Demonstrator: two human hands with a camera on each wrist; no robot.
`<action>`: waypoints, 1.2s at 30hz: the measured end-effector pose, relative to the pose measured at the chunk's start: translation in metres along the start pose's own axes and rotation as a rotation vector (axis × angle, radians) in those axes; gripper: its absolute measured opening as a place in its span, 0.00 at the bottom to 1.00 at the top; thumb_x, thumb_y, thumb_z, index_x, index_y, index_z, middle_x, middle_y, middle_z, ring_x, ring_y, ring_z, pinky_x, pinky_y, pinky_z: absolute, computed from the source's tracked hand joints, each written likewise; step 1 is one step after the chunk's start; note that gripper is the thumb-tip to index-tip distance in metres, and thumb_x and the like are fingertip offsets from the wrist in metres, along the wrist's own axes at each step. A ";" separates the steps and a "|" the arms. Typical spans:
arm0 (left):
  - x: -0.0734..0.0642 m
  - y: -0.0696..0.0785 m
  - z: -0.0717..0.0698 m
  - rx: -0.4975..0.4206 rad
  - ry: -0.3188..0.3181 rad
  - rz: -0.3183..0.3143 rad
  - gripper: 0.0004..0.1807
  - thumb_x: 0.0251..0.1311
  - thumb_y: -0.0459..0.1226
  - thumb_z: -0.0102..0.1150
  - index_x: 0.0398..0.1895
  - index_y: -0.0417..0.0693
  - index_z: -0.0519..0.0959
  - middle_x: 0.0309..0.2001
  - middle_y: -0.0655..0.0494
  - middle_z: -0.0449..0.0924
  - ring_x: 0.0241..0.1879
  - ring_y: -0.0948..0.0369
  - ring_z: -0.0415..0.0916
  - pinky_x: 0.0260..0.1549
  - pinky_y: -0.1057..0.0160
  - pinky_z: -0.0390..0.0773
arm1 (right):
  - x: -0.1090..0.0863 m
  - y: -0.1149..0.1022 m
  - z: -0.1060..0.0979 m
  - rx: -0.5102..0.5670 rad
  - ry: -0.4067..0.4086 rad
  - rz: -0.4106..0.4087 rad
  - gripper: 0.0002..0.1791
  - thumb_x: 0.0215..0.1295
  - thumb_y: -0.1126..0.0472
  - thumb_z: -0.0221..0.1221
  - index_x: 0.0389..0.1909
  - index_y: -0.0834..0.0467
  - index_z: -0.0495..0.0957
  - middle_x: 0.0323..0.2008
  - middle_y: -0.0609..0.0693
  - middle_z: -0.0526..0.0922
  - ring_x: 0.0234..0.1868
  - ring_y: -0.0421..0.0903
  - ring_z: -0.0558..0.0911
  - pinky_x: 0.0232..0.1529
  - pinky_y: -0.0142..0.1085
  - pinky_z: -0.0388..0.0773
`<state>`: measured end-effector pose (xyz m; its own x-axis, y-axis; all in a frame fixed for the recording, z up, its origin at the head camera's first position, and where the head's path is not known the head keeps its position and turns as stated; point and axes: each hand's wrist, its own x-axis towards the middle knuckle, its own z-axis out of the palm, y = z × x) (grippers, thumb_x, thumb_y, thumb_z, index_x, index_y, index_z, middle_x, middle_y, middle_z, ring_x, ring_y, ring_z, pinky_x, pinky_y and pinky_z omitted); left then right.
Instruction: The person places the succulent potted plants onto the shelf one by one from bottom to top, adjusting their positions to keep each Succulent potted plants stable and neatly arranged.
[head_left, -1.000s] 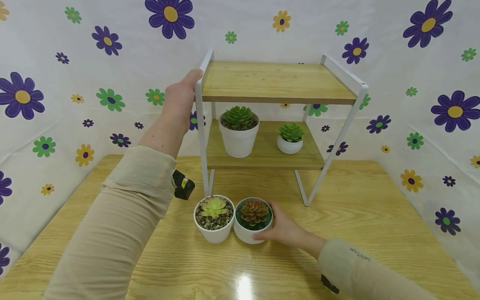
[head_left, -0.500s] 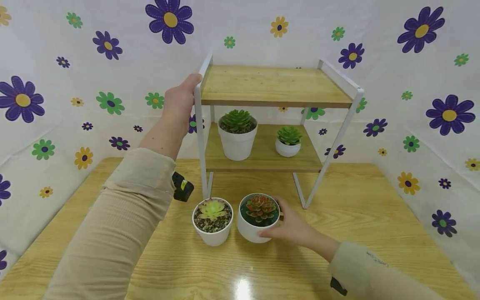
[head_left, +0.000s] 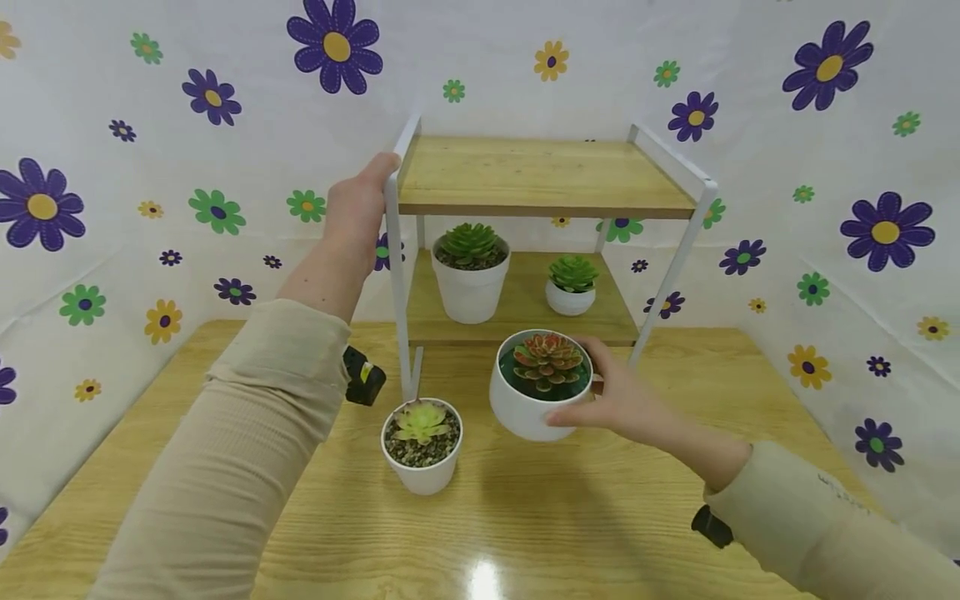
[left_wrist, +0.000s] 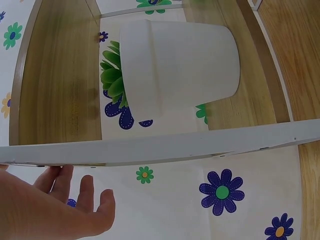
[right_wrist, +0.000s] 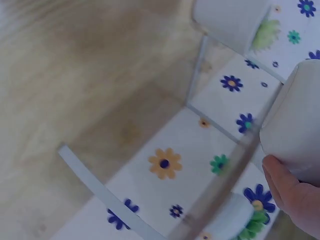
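My left hand (head_left: 356, 200) holds the upper left side of the white metal frame of a two-tier wooden shelf (head_left: 547, 175). In the left wrist view, fingertips (left_wrist: 64, 181) meet the frame's edge while other fingers stay off it. My right hand (head_left: 641, 404) grips a white pot with a red-and-green succulent (head_left: 521, 412) by its right side, thumb in front. This pot is raised off the table, slightly tilted, before the lower shelf board. In the right wrist view its white wall fills the right edge. A white pot with a pale green succulent (head_left: 426, 477) stands on the table to its left.
On the lower board stand a large potted green succulent (head_left: 471, 292) at left and a small one (head_left: 572, 298) at right. The upper board lies above them. Flower-patterned white cloth (head_left: 247, 167) surrounds the wooden table (head_left: 360, 542) at back and sides.
My right hand has lifted the red-and-green succulent's pot from beside the pale one, moving it up, right and toward the shelf. My left hand stays on the frame; the head view shifts slightly.
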<state>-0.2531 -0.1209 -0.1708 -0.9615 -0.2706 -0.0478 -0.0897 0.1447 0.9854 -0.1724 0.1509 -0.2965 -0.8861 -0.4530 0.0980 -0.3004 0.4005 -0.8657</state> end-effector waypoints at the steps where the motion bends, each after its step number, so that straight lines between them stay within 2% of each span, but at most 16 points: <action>1: 0.000 0.000 0.000 0.004 -0.001 0.003 0.33 0.61 0.60 0.42 0.66 0.55 0.64 0.65 0.58 0.62 0.64 0.60 0.56 0.67 0.54 0.55 | 0.000 -0.006 -0.004 -0.001 0.000 -0.003 0.49 0.46 0.51 0.71 0.64 0.66 0.57 0.60 0.63 0.68 0.59 0.57 0.70 0.58 0.51 0.70; 6: 0.000 -0.001 -0.002 0.006 -0.002 0.012 0.34 0.61 0.60 0.42 0.67 0.55 0.62 0.67 0.58 0.60 0.65 0.60 0.55 0.67 0.54 0.55 | 0.004 -0.039 -0.020 -0.004 -0.004 0.008 0.47 0.47 0.56 0.71 0.66 0.64 0.57 0.61 0.61 0.68 0.61 0.56 0.69 0.60 0.48 0.70; 11: 0.000 -0.002 -0.006 -0.003 0.006 0.010 0.35 0.61 0.60 0.42 0.68 0.55 0.61 0.68 0.58 0.58 0.66 0.60 0.53 0.68 0.54 0.53 | 0.011 -0.068 -0.033 -0.021 -0.040 0.054 0.45 0.51 0.58 0.68 0.67 0.61 0.55 0.61 0.58 0.69 0.62 0.53 0.70 0.62 0.47 0.68; 15: 0.000 -0.003 -0.005 -0.016 -0.012 0.010 0.35 0.61 0.60 0.42 0.68 0.55 0.60 0.69 0.58 0.57 0.67 0.60 0.52 0.69 0.54 0.51 | 0.014 -0.093 -0.044 -0.025 -0.044 0.076 0.43 0.53 0.58 0.64 0.68 0.57 0.54 0.59 0.55 0.71 0.59 0.50 0.71 0.60 0.44 0.68; 20: 0.001 -0.002 0.000 -0.009 -0.025 0.021 0.36 0.61 0.60 0.42 0.69 0.55 0.59 0.69 0.57 0.57 0.67 0.60 0.52 0.68 0.54 0.52 | 0.016 -0.125 -0.058 -0.017 0.007 0.092 0.41 0.55 0.56 0.62 0.68 0.56 0.55 0.58 0.54 0.71 0.58 0.48 0.71 0.64 0.47 0.63; 24: 0.001 -0.001 0.002 -0.002 -0.031 0.023 0.36 0.61 0.60 0.41 0.68 0.55 0.60 0.69 0.57 0.57 0.66 0.60 0.53 0.68 0.54 0.53 | 0.023 -0.146 -0.069 -0.031 0.049 0.064 0.37 0.57 0.55 0.61 0.67 0.54 0.57 0.59 0.54 0.70 0.59 0.49 0.70 0.66 0.50 0.59; 27: 0.001 0.000 0.002 -0.009 -0.028 0.027 0.35 0.61 0.60 0.42 0.68 0.54 0.61 0.68 0.57 0.58 0.65 0.60 0.54 0.67 0.55 0.54 | 0.033 -0.160 -0.074 -0.057 0.090 0.066 0.37 0.58 0.53 0.61 0.67 0.54 0.56 0.60 0.53 0.68 0.58 0.48 0.69 0.66 0.47 0.61; 30: 0.001 0.000 0.002 -0.016 -0.030 0.030 0.34 0.61 0.60 0.42 0.67 0.55 0.62 0.67 0.58 0.58 0.65 0.60 0.54 0.67 0.55 0.54 | 0.046 -0.169 -0.076 -0.080 0.128 0.102 0.39 0.58 0.51 0.62 0.67 0.55 0.54 0.61 0.53 0.67 0.59 0.47 0.71 0.65 0.43 0.64; 36: 0.000 -0.001 0.002 -0.013 -0.028 0.021 0.35 0.61 0.60 0.41 0.68 0.55 0.60 0.68 0.57 0.58 0.65 0.60 0.53 0.68 0.54 0.53 | 0.074 -0.179 -0.073 -0.076 0.183 0.142 0.42 0.57 0.50 0.63 0.67 0.56 0.52 0.64 0.52 0.65 0.60 0.45 0.70 0.66 0.37 0.64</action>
<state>-0.2535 -0.1192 -0.1719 -0.9701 -0.2406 -0.0319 -0.0665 0.1372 0.9883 -0.2094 0.1039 -0.0983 -0.9686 -0.2383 0.0712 -0.1876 0.5118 -0.8384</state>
